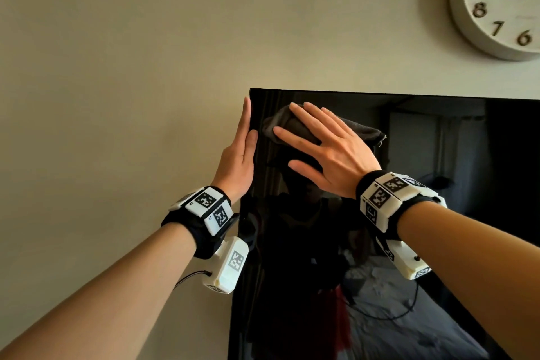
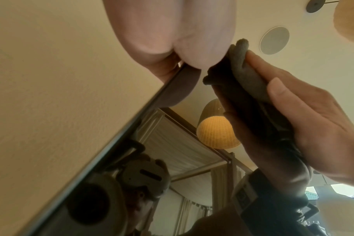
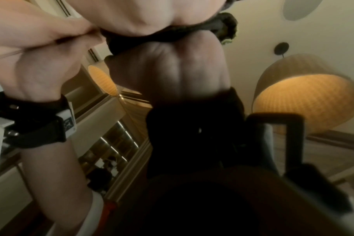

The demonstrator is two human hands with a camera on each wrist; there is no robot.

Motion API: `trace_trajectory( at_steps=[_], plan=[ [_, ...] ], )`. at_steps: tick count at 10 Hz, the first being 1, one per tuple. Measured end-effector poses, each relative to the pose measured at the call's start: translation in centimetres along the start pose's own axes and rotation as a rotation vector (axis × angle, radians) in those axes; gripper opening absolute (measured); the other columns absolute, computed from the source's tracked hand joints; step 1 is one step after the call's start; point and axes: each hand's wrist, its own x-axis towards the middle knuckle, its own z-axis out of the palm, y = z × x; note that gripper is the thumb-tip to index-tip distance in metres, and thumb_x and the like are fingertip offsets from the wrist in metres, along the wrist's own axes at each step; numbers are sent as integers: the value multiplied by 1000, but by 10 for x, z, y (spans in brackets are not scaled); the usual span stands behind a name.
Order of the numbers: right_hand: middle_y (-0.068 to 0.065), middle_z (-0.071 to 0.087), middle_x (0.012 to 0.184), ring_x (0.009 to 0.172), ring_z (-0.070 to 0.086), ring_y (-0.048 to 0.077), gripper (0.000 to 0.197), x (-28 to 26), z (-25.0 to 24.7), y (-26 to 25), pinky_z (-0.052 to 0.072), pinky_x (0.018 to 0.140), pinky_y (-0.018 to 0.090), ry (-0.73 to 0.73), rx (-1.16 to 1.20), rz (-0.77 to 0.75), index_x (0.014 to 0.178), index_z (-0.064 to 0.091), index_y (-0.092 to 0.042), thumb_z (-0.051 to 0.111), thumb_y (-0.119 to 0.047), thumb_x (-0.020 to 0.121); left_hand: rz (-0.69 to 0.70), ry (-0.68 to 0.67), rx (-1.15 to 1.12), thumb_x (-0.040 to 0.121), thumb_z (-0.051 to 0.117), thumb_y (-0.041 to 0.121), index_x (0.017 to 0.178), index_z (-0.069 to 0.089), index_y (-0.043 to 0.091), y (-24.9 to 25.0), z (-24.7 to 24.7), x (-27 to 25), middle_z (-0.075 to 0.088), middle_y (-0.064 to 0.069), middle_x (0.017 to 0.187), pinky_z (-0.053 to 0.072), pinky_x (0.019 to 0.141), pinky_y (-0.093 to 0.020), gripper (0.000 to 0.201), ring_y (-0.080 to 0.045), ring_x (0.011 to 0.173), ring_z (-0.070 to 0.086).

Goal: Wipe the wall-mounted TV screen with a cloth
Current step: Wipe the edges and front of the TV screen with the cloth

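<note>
Wiping the screen [image 1: 438, 198] at its top corner, the right hand [image 1: 336, 155] is pressing a cloth [image 1: 361, 131], fingers spread; the left hand [image 1: 238, 158], fingers straight, is bracing the edge. Most likely remains.

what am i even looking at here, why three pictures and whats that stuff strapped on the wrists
There is no machine here, just a person's two bare hands. The big picture comes from a camera worn on the head. The other two come from the small white camera boxes strapped to black wristbands. They look along the palms, so everything looks warped.

The person faces a glossy black flat screen on a beige wall, below a round white wall clock. The right hand, fingers spread, presses a crumpled dark grey cloth against the screen near its top left corner. The left hand lies with straight fingers along the screen's left edge. The dim room inside the screen is only a reflection.
</note>
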Motion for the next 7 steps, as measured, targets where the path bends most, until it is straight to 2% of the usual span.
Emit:
trace_trajectory(
  at_steps=[1, 2, 3, 4, 5, 6, 7],
  plan=[
    [13, 23, 159, 146, 23, 35, 55, 1, -1, 1, 22, 120, 48, -44, -34, -12, 152, 28, -32, 29, -53, 102, -25, -6, -23, 109, 23, 37, 155, -1, 49, 2, -1, 0, 41, 23, 144, 43, 82, -16, 54, 1, 91, 55],
    [11, 26, 159, 146, 25, 34, 49, -4, 1, 2, 23, 120, 47, -45, -55, -78, 152, 30, -32, 30, -45, 104, -23, -1, -45, 109, 23, 34, 157, 1, 42, 4, -1, -1, 27, 32, 146, 33, 84, 3, 54, 12, 97, 50],
    [12, 30, 157, 144, 29, 35, 47, -4, 0, 8, 26, 118, 46, -11, -55, -46, 150, 36, -29, 33, -38, 104, -21, -18, -40, 109, 22, 33, 157, 1, 41, 4, 0, -4, 16, 57, 133, 28, 85, 4, 53, 12, 97, 50],
    [12, 33, 156, 144, 30, 34, 46, -6, 0, 1, 27, 118, 46, 30, -25, 7, 149, 39, -26, 34, -35, 104, -23, -18, -56, 109, 21, 34, 155, 1, 43, 0, 1, -6, 14, 68, 122, 23, 92, -1, 51, 9, 94, 51],
    [10, 32, 156, 144, 30, 33, 46, -13, 2, -3, 26, 118, 45, -38, -22, -170, 149, 39, -26, 34, -34, 104, -20, -11, -97, 107, 21, 40, 158, 4, 39, -3, 0, -8, 11, 48, 143, 18, 94, 9, 53, 18, 126, 32],
    [10, 34, 156, 142, 33, 33, 45, -11, -2, 8, 31, 115, 45, -34, -26, -101, 148, 41, -24, 36, -32, 103, -3, -8, -109, 108, 20, 39, 158, 6, 35, -7, 2, -13, 6, 42, 145, 19, 91, 12, 52, 44, 111, 19],
    [10, 34, 156, 143, 32, 33, 45, -12, -1, -1, 30, 116, 45, 25, 14, 29, 147, 43, -22, 37, -31, 103, -13, -5, -123, 110, 20, 33, 158, 6, 36, -13, 4, -18, 6, 44, 144, 18, 95, 10, 51, 45, 112, 17]
  ],
)
